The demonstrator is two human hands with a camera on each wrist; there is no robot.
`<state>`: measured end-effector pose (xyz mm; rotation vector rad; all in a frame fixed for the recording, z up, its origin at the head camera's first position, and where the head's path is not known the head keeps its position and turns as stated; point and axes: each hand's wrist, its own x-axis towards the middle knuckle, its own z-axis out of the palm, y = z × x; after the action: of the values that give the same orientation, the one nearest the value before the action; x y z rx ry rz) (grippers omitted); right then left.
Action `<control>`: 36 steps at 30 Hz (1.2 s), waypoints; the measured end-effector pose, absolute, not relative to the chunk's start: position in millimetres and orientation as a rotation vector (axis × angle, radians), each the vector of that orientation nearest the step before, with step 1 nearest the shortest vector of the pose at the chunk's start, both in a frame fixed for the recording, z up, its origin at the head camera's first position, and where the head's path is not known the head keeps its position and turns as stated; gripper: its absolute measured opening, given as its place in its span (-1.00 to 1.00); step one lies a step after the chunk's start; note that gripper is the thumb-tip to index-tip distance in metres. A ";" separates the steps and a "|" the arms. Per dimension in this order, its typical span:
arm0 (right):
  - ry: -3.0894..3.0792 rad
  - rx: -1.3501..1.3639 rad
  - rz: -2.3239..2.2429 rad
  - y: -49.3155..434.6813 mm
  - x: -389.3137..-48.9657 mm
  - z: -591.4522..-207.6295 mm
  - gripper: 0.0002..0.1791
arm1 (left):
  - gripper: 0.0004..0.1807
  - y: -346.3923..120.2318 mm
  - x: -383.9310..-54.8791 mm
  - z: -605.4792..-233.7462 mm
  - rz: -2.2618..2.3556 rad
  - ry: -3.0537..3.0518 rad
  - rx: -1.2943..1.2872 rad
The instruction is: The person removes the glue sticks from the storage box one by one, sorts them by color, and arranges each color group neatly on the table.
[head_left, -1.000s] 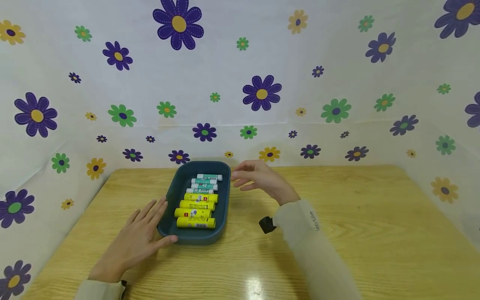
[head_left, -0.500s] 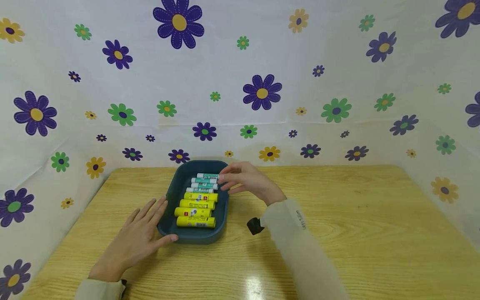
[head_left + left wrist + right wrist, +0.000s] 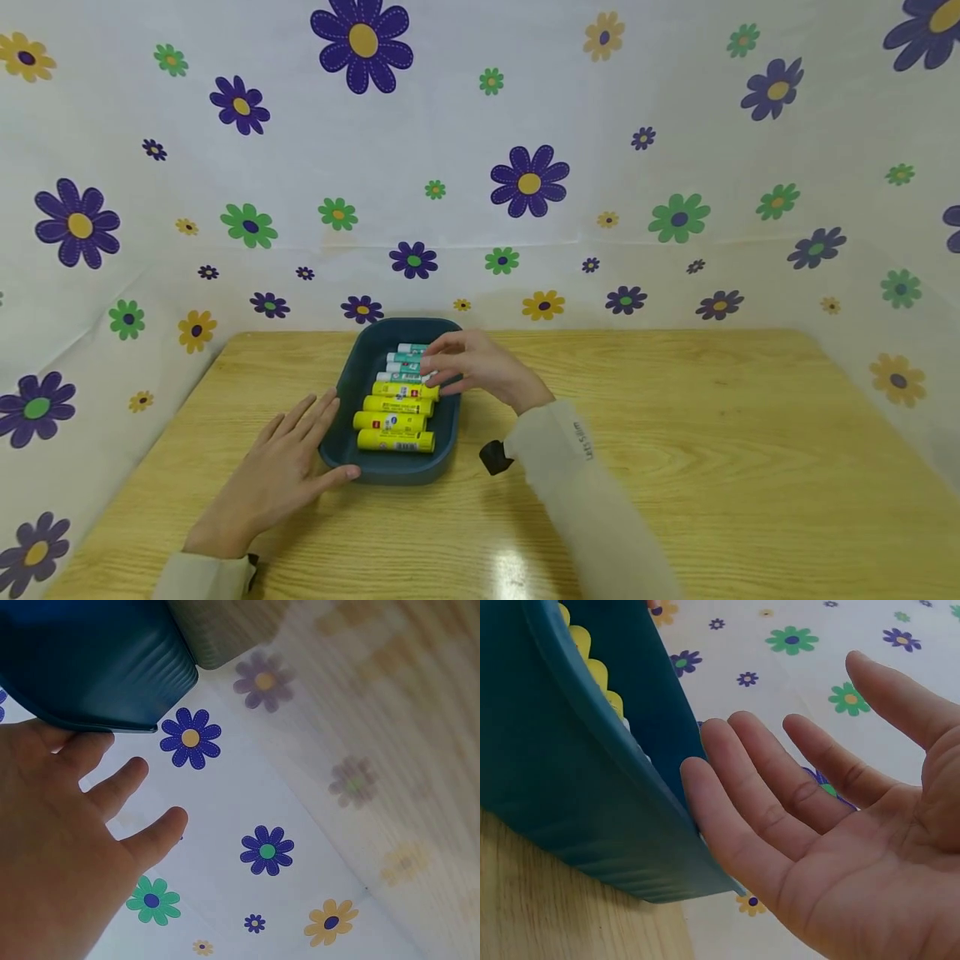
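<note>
Your right hand has moved inward across the right side of the tray, from just outside it to above the white-and-teal tubes at its far end. That puts your fingertips within reach of those tubes; whether they touch one, you can't tell. The yellow tubes lie crosswise in the tray's near part. Your left hand has stayed at the tray's left side, fingers extended and grasping nothing. The right wrist view shows what the head view hides: your right palm bare, fingers loosely extended. The left wrist view shows left fingertips meeting the tray's rim, but none of the tubes.
</note>
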<state>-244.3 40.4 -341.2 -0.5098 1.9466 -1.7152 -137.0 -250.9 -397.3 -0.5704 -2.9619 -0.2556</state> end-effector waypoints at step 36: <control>2.030 -0.587 -1.285 -5.7 -237.4 -351.9 -0.72 | 0.07 -250.4 -137.8 -396.1 -0.199 -2.922 -0.608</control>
<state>-237.4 -5.7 -351.9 -0.5874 2.0299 -1.2847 -137.8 -250.4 -396.1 -0.6079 -2.9216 -0.1994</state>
